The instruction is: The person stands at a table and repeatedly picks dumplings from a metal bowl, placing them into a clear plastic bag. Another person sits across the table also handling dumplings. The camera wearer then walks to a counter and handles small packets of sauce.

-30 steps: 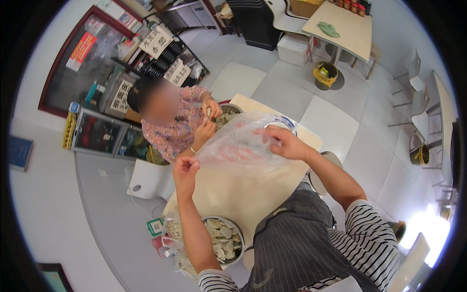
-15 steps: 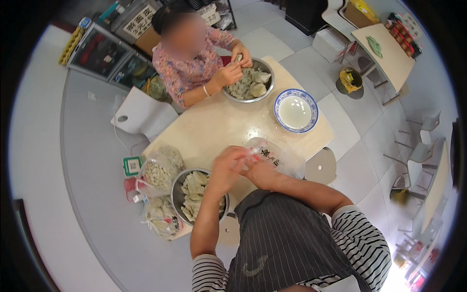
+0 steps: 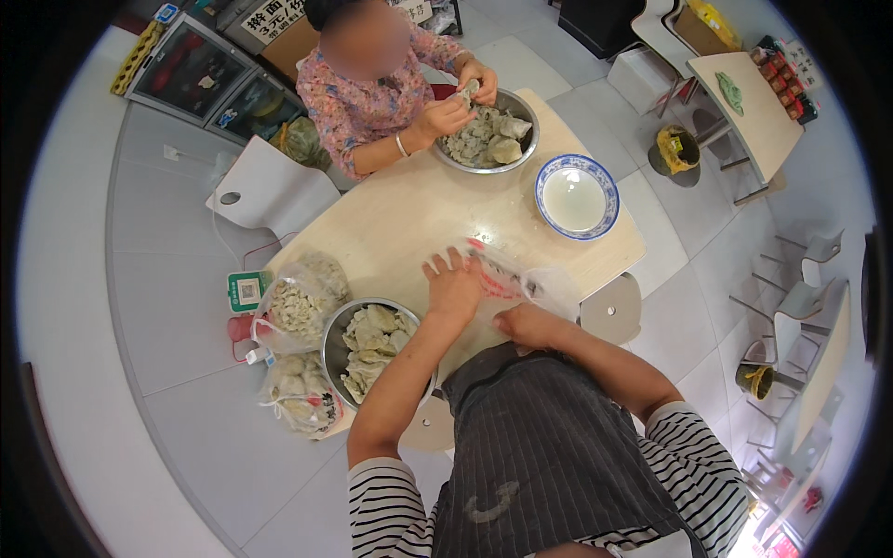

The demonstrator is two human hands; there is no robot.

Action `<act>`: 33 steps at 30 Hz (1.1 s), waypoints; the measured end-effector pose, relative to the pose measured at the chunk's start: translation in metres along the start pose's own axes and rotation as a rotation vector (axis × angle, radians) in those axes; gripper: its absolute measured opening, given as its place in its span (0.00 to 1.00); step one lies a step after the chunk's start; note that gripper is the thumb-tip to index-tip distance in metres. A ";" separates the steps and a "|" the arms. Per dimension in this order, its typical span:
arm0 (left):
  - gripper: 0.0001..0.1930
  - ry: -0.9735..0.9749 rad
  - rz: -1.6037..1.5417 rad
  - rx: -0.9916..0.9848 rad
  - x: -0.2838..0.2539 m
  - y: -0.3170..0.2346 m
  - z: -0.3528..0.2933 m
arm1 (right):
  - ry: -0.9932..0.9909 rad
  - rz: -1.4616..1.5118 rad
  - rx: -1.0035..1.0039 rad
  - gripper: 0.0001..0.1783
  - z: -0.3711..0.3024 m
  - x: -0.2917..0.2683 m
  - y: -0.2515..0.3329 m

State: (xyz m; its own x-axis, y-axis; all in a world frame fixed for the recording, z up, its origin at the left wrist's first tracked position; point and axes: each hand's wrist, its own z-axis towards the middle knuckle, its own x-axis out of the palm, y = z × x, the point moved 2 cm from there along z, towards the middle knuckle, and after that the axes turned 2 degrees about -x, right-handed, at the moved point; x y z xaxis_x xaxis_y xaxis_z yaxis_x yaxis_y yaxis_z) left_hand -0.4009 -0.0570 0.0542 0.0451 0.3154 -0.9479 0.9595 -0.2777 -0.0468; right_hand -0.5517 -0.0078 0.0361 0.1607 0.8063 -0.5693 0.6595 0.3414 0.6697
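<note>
- Seems a small eatery, its dining area doubling as a place to prepare food.
- The cream desk [image 3: 400,232] bears steel bowls [image 3: 336,358] of pale food pieces, bags [image 3: 294,312] of more, and a blue-and-white bowl [image 3: 542,203] of cloudy liquid.
- At its left edge stands a green placard [image 3: 247,291] with a square code.
- The wearer has a dark striped apron [image 3: 544,446].
- A second desk [image 3: 758,112] carries red-lidded jars [image 3: 779,82] in a row.
- Matching grey chairs [image 3: 807,267] line the right side, on a tiled floor [image 3: 521,67].
- A yellow-lined bin [image 3: 663,147] stands near the second desk.
- Behind: a glass-doored cabinet [image 3: 191,79] and a lettered sign [image 3: 271,19].
</note>
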 end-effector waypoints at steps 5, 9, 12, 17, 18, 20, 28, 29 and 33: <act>0.22 -0.101 0.057 -0.153 0.014 0.018 -0.003 | -0.488 -0.007 0.267 0.24 0.016 0.037 -0.066; 0.20 -0.114 0.133 -0.280 0.022 0.023 -0.011 | -0.510 0.020 0.264 0.33 0.020 0.005 -0.046; 0.16 -0.185 0.150 -0.203 0.015 0.014 -0.011 | -0.467 -0.075 0.273 0.34 0.028 0.001 -0.047; 0.09 -0.135 0.026 0.233 0.024 0.006 -0.001 | -0.146 -0.207 0.232 0.31 0.045 -0.020 -0.051; 0.09 -0.098 0.013 0.175 0.029 0.008 0.004 | -0.006 -0.078 0.287 0.31 0.048 -0.024 -0.052; 0.09 -0.025 -0.012 0.054 0.038 0.012 0.010 | -0.272 -0.166 0.176 0.33 0.052 -0.014 -0.065; 0.10 0.313 0.058 -0.164 0.070 0.033 0.016 | -0.217 -0.067 0.391 0.48 0.056 -0.020 -0.075; 0.11 0.360 0.105 -0.162 0.069 0.032 0.013 | -0.225 -0.077 0.377 0.49 0.060 -0.014 -0.082; 0.11 0.255 0.236 -0.073 0.067 0.012 0.002 | -0.260 -0.051 0.262 0.52 0.064 -0.011 -0.088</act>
State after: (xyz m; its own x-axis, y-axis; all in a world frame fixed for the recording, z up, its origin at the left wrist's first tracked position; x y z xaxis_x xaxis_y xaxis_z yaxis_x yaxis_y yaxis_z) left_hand -0.3869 -0.0411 -0.0105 0.3274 0.4694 -0.8200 0.9313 -0.3071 0.1959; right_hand -0.5646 -0.0774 -0.0476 0.2818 0.6307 -0.7230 0.8317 0.2153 0.5119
